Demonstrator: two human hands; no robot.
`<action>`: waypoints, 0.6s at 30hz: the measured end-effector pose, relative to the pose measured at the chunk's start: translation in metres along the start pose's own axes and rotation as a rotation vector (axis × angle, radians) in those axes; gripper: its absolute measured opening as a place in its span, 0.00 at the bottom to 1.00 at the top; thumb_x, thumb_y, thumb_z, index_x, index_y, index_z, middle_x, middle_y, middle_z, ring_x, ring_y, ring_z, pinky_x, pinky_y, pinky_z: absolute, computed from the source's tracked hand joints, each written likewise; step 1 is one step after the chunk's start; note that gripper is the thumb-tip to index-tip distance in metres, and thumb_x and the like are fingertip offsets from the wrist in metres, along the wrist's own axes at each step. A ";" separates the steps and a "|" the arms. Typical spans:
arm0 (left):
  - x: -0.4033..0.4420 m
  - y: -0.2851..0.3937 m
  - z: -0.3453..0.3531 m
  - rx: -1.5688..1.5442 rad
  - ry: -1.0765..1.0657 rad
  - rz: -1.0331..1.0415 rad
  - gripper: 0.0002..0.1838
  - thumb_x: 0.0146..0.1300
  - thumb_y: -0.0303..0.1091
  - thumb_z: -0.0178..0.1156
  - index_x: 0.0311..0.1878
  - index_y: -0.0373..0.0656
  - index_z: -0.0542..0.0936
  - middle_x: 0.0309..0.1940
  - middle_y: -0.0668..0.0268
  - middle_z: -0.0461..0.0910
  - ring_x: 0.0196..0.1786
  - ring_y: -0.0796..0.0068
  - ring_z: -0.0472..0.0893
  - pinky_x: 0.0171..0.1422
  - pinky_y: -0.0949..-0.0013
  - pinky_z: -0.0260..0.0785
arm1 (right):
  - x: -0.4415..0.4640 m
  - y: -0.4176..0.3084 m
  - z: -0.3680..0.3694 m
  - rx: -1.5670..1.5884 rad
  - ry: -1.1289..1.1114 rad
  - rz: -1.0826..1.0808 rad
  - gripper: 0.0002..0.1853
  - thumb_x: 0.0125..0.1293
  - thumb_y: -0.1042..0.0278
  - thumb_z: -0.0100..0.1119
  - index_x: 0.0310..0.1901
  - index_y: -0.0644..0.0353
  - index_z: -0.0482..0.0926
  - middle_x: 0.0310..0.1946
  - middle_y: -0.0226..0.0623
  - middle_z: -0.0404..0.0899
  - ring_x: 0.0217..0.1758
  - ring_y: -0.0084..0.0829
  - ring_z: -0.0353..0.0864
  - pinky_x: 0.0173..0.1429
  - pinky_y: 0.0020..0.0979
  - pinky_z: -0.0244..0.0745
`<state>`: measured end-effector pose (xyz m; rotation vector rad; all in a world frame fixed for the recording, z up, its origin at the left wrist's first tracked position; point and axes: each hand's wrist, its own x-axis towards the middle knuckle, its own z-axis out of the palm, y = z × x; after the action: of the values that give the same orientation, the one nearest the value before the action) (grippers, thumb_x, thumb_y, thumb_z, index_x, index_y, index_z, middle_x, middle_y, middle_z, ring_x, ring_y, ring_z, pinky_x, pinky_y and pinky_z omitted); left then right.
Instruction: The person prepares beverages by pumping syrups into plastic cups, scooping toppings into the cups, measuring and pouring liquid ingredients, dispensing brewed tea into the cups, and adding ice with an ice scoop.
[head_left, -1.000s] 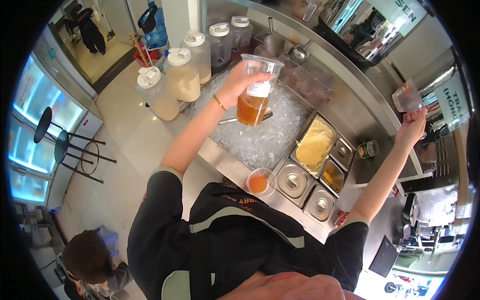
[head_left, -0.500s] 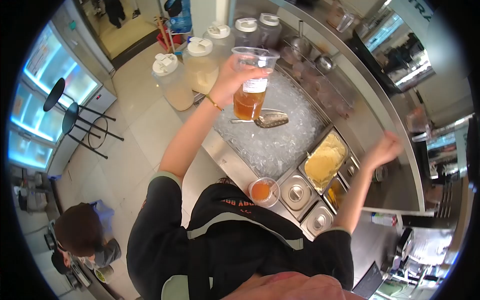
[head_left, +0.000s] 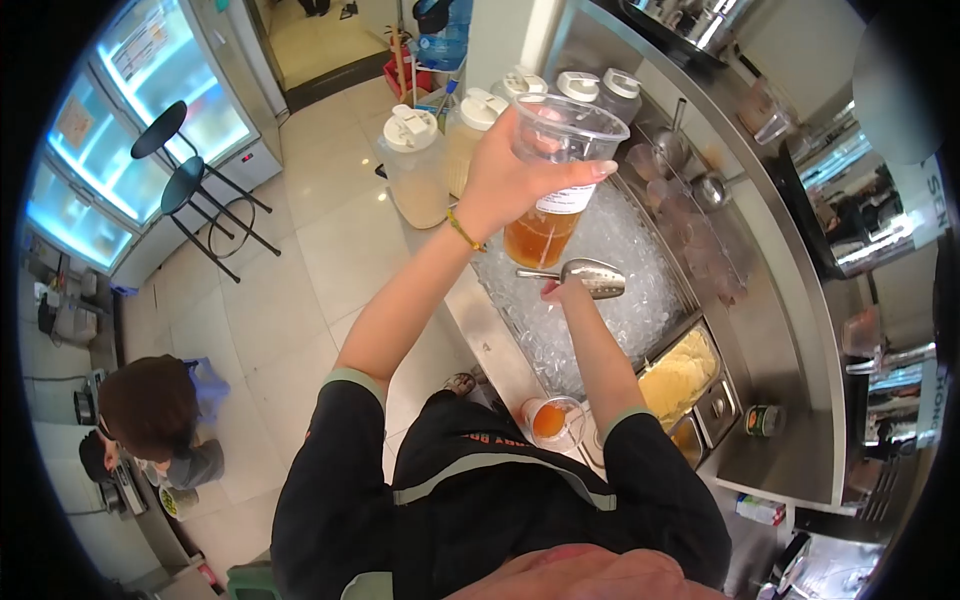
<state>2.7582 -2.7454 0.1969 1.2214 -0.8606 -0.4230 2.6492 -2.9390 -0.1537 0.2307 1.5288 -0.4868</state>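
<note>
Wrapped round a clear plastic cup [head_left: 541,237] of amber drink with a white label, my left hand [head_left: 520,180] holds it up over the ice bin [head_left: 540,345]. My right hand [head_left: 565,290] is at the handle of a perforated metal scoop [head_left: 597,279] on the ice, just below the cup. Its fingers are small and partly hidden, so their grip is unclear. A second clear cup [head_left: 550,421] with orange liquid stands on the counter edge near my body, left of my right forearm.
White-lidded jugs [head_left: 418,185] line the bin's far left end. Right of the ice are a pan of yellow food [head_left: 683,376] and lidded steel pans. Metal ladles [head_left: 710,190] lie behind. A person [head_left: 150,415] is at lower left, near black stools [head_left: 184,185].
My right hand has come down from the shelf at the right to the scoop in the ice. My left hand still holds the cup, now larger in view. The view has shifted.
</note>
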 end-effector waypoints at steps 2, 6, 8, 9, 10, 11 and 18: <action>-0.003 0.004 -0.006 -0.071 -0.008 -0.006 0.45 0.31 0.54 0.82 0.49 0.36 0.73 0.39 0.61 0.77 0.44 0.74 0.76 0.46 0.71 0.73 | 0.011 0.002 0.001 0.094 -0.007 -0.054 0.17 0.67 0.50 0.49 0.43 0.56 0.75 0.34 0.34 0.78 0.33 0.31 0.78 0.36 0.31 0.71; -0.005 0.005 -0.015 -0.025 0.015 0.015 0.44 0.32 0.53 0.82 0.49 0.36 0.73 0.40 0.61 0.78 0.45 0.74 0.76 0.46 0.71 0.73 | 0.017 -0.003 -0.012 0.008 0.088 -0.197 0.18 0.69 0.48 0.43 0.42 0.54 0.75 0.35 0.34 0.77 0.32 0.32 0.77 0.35 0.34 0.71; -0.003 0.001 -0.018 0.002 0.028 0.042 0.44 0.32 0.54 0.81 0.49 0.35 0.72 0.40 0.61 0.78 0.44 0.73 0.77 0.46 0.71 0.73 | 0.039 -0.008 -0.028 -0.087 -0.016 -0.423 0.22 0.71 0.45 0.41 0.43 0.56 0.74 0.33 0.34 0.77 0.31 0.35 0.77 0.35 0.36 0.73; -0.002 -0.001 -0.020 0.005 0.024 0.029 0.44 0.32 0.54 0.81 0.49 0.35 0.72 0.40 0.61 0.78 0.44 0.73 0.77 0.47 0.70 0.73 | 0.047 -0.011 -0.040 -0.131 -0.067 -0.534 0.23 0.71 0.43 0.40 0.44 0.56 0.74 0.32 0.33 0.77 0.31 0.36 0.78 0.35 0.37 0.75; 0.000 -0.004 -0.021 0.010 0.017 0.017 0.44 0.32 0.54 0.81 0.49 0.35 0.72 0.40 0.60 0.78 0.44 0.73 0.77 0.47 0.70 0.73 | 0.028 -0.018 -0.058 -0.220 -0.122 -0.486 0.23 0.72 0.43 0.39 0.44 0.56 0.74 0.33 0.35 0.77 0.31 0.37 0.78 0.36 0.39 0.76; 0.002 -0.005 -0.022 0.014 0.011 0.007 0.45 0.33 0.54 0.81 0.49 0.34 0.72 0.40 0.60 0.79 0.44 0.72 0.78 0.47 0.70 0.73 | 0.010 -0.031 -0.076 -0.309 -0.179 -0.437 0.24 0.72 0.44 0.38 0.45 0.56 0.74 0.34 0.36 0.77 0.31 0.38 0.77 0.37 0.41 0.78; 0.018 -0.021 -0.019 -0.028 -0.059 -0.034 0.44 0.35 0.54 0.80 0.48 0.31 0.71 0.40 0.55 0.80 0.42 0.72 0.81 0.48 0.71 0.74 | -0.167 -0.142 -0.184 -1.442 -0.267 -0.470 0.10 0.69 0.64 0.53 0.36 0.62 0.73 0.20 0.34 0.73 0.14 0.26 0.68 0.15 0.31 0.66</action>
<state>2.7871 -2.7531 0.1815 1.2046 -0.8825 -0.4993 2.4260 -2.9572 0.0252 -1.2687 1.3248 0.3023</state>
